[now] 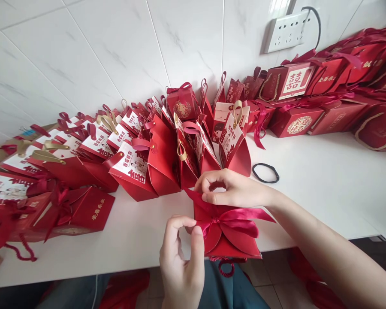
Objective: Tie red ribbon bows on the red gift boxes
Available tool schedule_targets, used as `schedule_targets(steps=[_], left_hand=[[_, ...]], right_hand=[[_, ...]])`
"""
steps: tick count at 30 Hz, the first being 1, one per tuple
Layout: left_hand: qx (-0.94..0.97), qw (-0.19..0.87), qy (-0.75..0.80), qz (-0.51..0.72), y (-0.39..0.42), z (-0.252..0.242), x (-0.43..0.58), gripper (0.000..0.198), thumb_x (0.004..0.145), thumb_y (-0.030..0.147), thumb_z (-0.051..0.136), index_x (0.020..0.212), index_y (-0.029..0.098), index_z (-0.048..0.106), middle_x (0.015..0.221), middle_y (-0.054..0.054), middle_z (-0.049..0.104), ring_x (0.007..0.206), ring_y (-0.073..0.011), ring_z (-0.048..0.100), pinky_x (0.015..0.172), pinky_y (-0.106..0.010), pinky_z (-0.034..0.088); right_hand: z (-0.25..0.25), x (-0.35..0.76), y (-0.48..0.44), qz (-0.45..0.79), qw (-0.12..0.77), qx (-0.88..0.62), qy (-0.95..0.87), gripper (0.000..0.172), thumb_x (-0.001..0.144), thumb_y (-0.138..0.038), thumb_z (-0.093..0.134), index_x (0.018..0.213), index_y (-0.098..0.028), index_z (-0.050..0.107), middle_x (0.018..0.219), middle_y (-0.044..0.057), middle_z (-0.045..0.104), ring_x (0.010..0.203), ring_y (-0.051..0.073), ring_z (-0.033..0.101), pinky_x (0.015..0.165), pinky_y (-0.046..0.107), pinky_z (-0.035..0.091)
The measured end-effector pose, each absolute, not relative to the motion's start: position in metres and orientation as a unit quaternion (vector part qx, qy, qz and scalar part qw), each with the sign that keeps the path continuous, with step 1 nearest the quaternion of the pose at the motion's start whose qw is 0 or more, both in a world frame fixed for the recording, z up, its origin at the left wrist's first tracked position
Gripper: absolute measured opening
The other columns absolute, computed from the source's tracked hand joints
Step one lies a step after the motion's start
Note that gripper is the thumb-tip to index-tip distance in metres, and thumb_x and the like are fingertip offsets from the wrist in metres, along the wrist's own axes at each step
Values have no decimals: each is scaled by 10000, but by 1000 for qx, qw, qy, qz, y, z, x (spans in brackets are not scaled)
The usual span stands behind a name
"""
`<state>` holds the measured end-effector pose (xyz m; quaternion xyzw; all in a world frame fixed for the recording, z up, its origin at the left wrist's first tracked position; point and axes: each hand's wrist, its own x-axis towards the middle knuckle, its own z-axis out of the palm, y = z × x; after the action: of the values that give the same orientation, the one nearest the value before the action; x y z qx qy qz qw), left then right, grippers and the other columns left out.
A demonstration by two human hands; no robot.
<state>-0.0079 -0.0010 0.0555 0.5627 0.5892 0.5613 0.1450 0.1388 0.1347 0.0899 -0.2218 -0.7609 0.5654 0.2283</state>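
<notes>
A red gift box (234,247) stands at the table's front edge, its top flaps folded in and a crimson ribbon bow (216,220) tied over them. My left hand (183,253) pinches the bow's left loop between thumb and forefinger. Over the far side of the box, my right hand (227,188) has its fingers closed on the ribbon's pointed tail at the upper left. Two loops and a tail spread to the right of the knot. Beneath the box's near edge hangs a twisted red cord (227,269).
Several red gift bags (165,159) crowd the white table (309,189) along the tiled wall. More ribboned boxes (300,122) are stacked at the right. A black hair tie (265,173) lies near my right forearm. One tied box (93,210) sits at the left. A power strip (287,32) is on the wall.
</notes>
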Motion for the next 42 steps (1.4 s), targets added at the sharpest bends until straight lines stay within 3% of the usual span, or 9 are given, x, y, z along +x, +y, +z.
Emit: schedule_targets(steps=[7, 11, 14, 18, 21, 24, 27, 34, 42], left_hand=[[719, 94, 519, 453, 4, 63, -18, 315, 877, 36, 441, 1067, 234, 597, 1012, -54, 503, 926, -144, 551, 736, -219, 498], [753, 76, 495, 426, 6, 64, -18, 428, 852, -20, 403, 1100, 255, 618, 1111, -62, 497, 1036, -164, 511, 797, -244, 493], [752, 78, 495, 429, 6, 63, -17, 456, 847, -39, 390, 1111, 255, 617, 1116, -61, 510, 1034, -165, 497, 769, -239, 488], [755, 73, 491, 428, 6, 63, -16, 457, 841, -45, 384, 1119, 239, 609, 1123, -69, 525, 1042, -171, 495, 803, -256, 491], [752, 76, 489, 434, 7, 62, -15, 434, 841, -38, 385, 1101, 229, 607, 1123, -72, 531, 1045, -174, 496, 815, -268, 496], [747, 81, 487, 444, 8, 60, -15, 420, 848, -25, 389, 1098, 231, 608, 1110, -73, 540, 1031, -178, 503, 787, -267, 504], [742, 85, 491, 448, 8, 60, -15, 408, 851, -15, 398, 1089, 233, 617, 1099, -72, 549, 1019, -182, 514, 775, -273, 510], [752, 79, 475, 450, 9, 60, -17, 414, 841, -24, 403, 1080, 231, 625, 1110, -78, 552, 1025, -189, 516, 789, -290, 518], [772, 65, 462, 432, 12, 62, -19, 452, 841, -36, 391, 1113, 229, 637, 1147, -72, 550, 1083, -185, 505, 909, -332, 496]], right_hand=[[91, 137, 134, 565, 218, -225, -764, 90, 851, -212, 589, 778, -160, 584, 841, 11, 630, 768, 131, 563, 737, 257, 448], [101, 148, 139, 557, 225, -234, -764, 234, 892, -383, 592, 881, -151, 619, 898, 38, 632, 803, 144, 556, 733, 266, 444], [112, 171, 143, 524, 234, -264, -775, 345, 868, -498, 606, 835, -155, 592, 823, 22, 588, 731, 135, 504, 665, 260, 414], [123, 202, 136, 473, 143, -327, -806, 445, 851, -600, 569, 746, -167, 588, 690, 1, 538, 624, 131, 454, 568, 258, 359], [124, 212, 124, 445, 59, -351, -822, 371, 818, -551, 636, 771, -182, 644, 735, 21, 620, 649, 155, 526, 586, 264, 399], [118, 212, 115, 437, 44, -356, -825, 224, 806, -418, 680, 784, -196, 663, 738, 14, 647, 658, 157, 549, 579, 257, 406], [111, 208, 110, 406, 110, -365, -830, 135, 851, -323, 631, 811, -199, 663, 718, 12, 660, 643, 154, 563, 574, 261, 419], [87, 189, 116, 196, 443, -298, -823, 196, 905, -233, 589, 791, -246, 747, 923, 77, 695, 858, 201, 657, 745, 343, 532], [59, 169, 133, 170, 476, -314, -804, 295, 902, -197, 533, 715, -259, 753, 1027, 72, 720, 902, 212, 661, 777, 390, 562]])
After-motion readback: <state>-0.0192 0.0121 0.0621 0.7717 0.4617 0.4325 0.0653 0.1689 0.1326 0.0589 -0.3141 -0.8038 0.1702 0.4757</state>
